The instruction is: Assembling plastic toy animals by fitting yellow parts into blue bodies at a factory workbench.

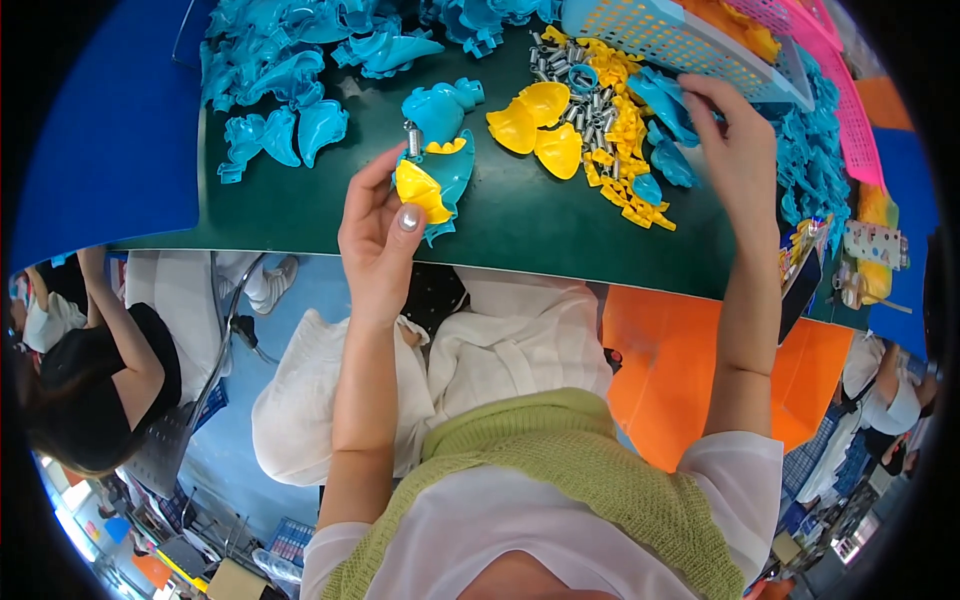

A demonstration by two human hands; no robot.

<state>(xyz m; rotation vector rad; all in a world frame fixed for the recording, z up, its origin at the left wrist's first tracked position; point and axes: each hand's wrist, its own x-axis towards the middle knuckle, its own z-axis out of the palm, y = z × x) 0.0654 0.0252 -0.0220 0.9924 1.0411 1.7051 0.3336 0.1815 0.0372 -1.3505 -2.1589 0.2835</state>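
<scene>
My left hand [375,240] is closed round a blue molded plastic shell [458,178], held just above the table's near edge. Fitted to that shell are a yellow curved piece [422,192] and a small silver spring [413,142]; my fingers cover part of it. Just beyond lies another blue shell part [435,108]. My right hand [738,145] reaches to the right side of the table, thumb and forefinger pinched at the edge of a curved blue plastic piece [662,102]. Beside it spreads a heap of small yellow parts [622,120] with several silver springs [598,118].
Three yellow curved shells [540,120] lie mid-table. Blue parts are piled at the far left [270,60] and far right [808,150]. A light-blue perforated basket [680,50] and a pink basket [855,120] border the right. Another person [110,360] sits at left.
</scene>
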